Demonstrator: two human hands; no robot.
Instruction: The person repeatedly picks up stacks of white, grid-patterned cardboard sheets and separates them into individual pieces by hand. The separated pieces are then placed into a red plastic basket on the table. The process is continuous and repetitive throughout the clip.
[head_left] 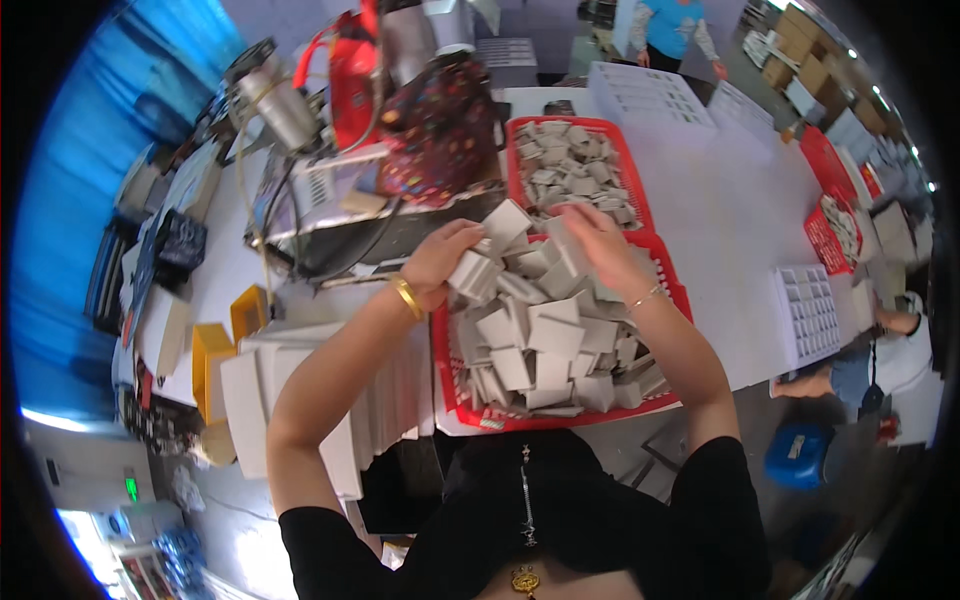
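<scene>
A red plastic basket (pixel 682 300) in front of me is heaped with small off-white, flat, squarish pieces (pixel 555 338), lying at all angles. At the basket's far left, my left hand (pixel 442 262) is closed round a small stack of these pieces (pixel 474 274); its fingertips are partly hidden. Another loose piece (pixel 507 222) sticks up beside those fingers. Over the far right of the heap, my right hand (pixel 603 248) grips one upright piece (pixel 567 247) along its edge; the thumb cannot be seen.
A second red basket (pixel 632 165) of similar pieces adjoins the far side. Large pale boards (pixel 330 390) stand stacked at the left. Beyond are a dark patterned bag (pixel 440 130), a white compartment tray (pixel 806 315) and yellow bins (pixel 208 365). Other people (pixel 672 30) work farther off.
</scene>
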